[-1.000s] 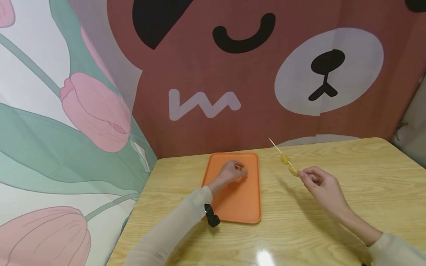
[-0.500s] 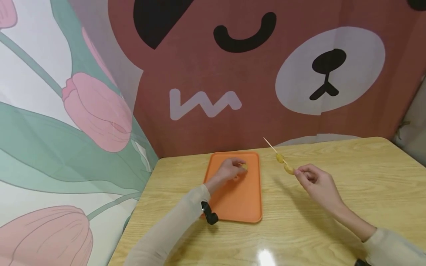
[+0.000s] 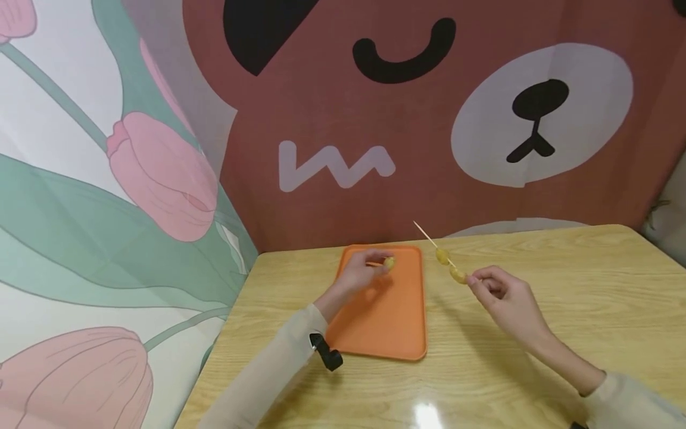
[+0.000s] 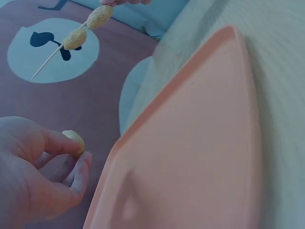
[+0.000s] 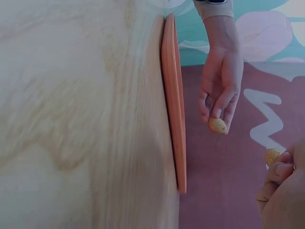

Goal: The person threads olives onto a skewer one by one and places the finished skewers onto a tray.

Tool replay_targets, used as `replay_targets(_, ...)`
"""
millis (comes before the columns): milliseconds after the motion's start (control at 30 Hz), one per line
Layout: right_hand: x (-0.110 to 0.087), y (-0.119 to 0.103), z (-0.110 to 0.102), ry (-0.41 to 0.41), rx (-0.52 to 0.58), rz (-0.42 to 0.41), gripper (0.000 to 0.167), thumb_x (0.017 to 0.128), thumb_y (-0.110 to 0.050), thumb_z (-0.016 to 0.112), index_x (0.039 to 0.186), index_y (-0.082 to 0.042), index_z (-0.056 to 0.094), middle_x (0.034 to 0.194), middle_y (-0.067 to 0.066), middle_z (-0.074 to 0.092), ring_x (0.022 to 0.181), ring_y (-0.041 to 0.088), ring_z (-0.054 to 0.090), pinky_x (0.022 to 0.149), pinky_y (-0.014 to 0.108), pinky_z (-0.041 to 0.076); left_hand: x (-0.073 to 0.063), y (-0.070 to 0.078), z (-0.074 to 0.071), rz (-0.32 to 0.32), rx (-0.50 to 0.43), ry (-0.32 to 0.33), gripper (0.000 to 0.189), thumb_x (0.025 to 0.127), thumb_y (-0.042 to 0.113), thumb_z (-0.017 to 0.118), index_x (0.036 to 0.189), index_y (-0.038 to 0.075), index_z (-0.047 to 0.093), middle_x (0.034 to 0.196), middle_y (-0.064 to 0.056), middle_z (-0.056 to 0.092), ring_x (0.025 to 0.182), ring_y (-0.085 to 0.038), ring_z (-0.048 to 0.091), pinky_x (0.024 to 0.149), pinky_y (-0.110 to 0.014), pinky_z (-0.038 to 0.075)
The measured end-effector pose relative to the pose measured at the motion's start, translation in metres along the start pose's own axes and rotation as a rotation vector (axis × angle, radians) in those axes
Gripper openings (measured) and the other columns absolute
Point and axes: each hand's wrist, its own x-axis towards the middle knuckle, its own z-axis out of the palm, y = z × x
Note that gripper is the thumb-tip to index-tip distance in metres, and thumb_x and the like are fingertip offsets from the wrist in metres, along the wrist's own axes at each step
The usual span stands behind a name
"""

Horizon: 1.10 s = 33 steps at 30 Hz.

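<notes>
My left hand (image 3: 358,273) is above the orange tray (image 3: 386,328), pinching a small yellow oval piece (image 3: 389,263) between thumb and fingertips. The left wrist view shows that piece (image 4: 74,140) with a rough skin; its exact kind I cannot tell. To the right of the tray, over the table, my right hand (image 3: 509,307) pinches a thin wooden skewer (image 3: 424,233) at its lower end. Two similar yellow pieces (image 3: 442,256) are threaded on it, the lower one against my fingertips. The bare pointed end tilts up and leftward, toward the left hand's side.
The tray lies on a wood-grain table (image 3: 482,369) near its back edge. Behind it hangs a brown cloth (image 3: 407,208) with a bear face, and a tulip-patterned cloth (image 3: 161,173) covers the left side. A black strap (image 3: 326,353) circles my left wrist.
My left hand has risen off the tray with the yellow piece in its fingertips and drawn slightly left. The right hand has brought the skewer a little leftward, closer to the tray.
</notes>
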Motion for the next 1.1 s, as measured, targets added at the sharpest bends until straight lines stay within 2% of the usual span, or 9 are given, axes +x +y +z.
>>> replay_targets(100,0.000,-0.004,0.002,-0.002,0.002,-0.023,0.010,0.102,-0.016,0.066,0.104,-0.007,0.070,0.066,-0.003,0.062,0.053,0.014,0.050,0.046,0.028,0.038,-0.003,0.002,-0.001,0.027,-0.072,-0.003,0.034,0.096,0.001,0.070,0.130,0.007,0.070,0.115,-0.002,0.070,0.102,-0.019,0.066,0.093,-0.043,0.053)
replay_targets(267,-0.001,-0.010,0.003,-0.010,0.008,-0.027,0.009,0.103,-0.016,0.065,0.104,-0.008,0.070,0.067,-0.004,0.063,0.053,0.014,0.051,0.047,0.028,0.039,-0.009,0.008,-0.003,0.061,-0.222,-0.012,0.036,0.095,-0.007,0.064,0.130,0.004,0.068,0.114,-0.010,0.069,0.099,-0.025,0.069,0.097,-0.051,0.050)
replay_targets(400,0.000,-0.016,0.005,-0.018,0.018,-0.030,0.010,0.103,-0.017,0.065,0.105,-0.008,0.070,0.067,-0.004,0.063,0.053,0.015,0.051,0.047,0.028,0.039,-0.014,0.017,-0.008,0.033,-0.382,-0.015,0.037,0.098,-0.005,0.062,0.132,0.008,0.066,0.118,-0.012,0.067,0.105,-0.027,0.068,0.103,-0.050,0.046)
replay_targets(567,0.002,-0.024,0.008,-0.031,0.037,-0.034,0.009,0.102,-0.017,0.066,0.106,-0.010,0.070,0.067,-0.004,0.063,0.051,0.014,0.049,0.045,0.029,0.038,-0.018,0.028,-0.017,-0.006,-0.657,-0.020,0.040,0.101,-0.004,0.059,0.141,0.001,0.057,0.125,-0.016,0.064,0.117,-0.034,0.063,0.106,-0.042,0.044)
replay_targets(667,0.004,-0.028,0.009,-0.052,0.053,-0.049,0.007,0.102,-0.016,0.067,0.104,-0.011,0.070,0.065,-0.004,0.059,0.048,0.013,0.044,0.043,0.030,0.035,-0.021,0.032,-0.023,-0.008,-0.755,0.006,0.040,0.101,-0.002,0.060,0.140,-0.001,0.056,0.125,-0.017,0.063,0.119,-0.036,0.062,0.106,-0.041,0.044)
replay_targets(800,0.005,-0.034,0.009,-0.077,0.070,-0.085,0.003,0.101,-0.013,0.067,0.102,-0.014,0.070,0.059,-0.004,0.052,0.045,0.010,0.036,0.039,0.031,0.031,-0.023,0.036,-0.030,0.010,-0.800,0.031,0.038,0.101,-0.001,0.060,0.139,-0.001,0.057,0.125,-0.018,0.063,0.120,-0.036,0.062,0.106,-0.042,0.044)
replay_targets(933,0.004,-0.039,0.010,-0.106,0.093,-0.120,0.005,0.100,-0.011,0.068,0.102,-0.014,0.070,0.058,-0.005,0.048,0.044,0.008,0.032,0.038,0.030,0.030,-0.024,0.036,-0.033,0.013,-0.824,0.022,0.042,0.102,-0.001,0.058,0.144,-0.003,0.052,0.127,-0.017,0.063,0.119,-0.035,0.062,0.107,-0.042,0.042)
replay_targets(1100,0.001,-0.043,0.010,-0.132,0.095,-0.156,0.007,0.099,-0.007,0.068,0.102,-0.013,0.070,0.058,-0.008,0.047,0.044,0.006,0.032,0.038,0.027,0.030,-0.023,0.039,-0.033,-0.006,-0.803,0.001,0.043,0.104,0.006,0.059,0.146,0.005,0.055,0.129,-0.012,0.062,0.111,-0.026,0.064,0.095,-0.031,0.049)
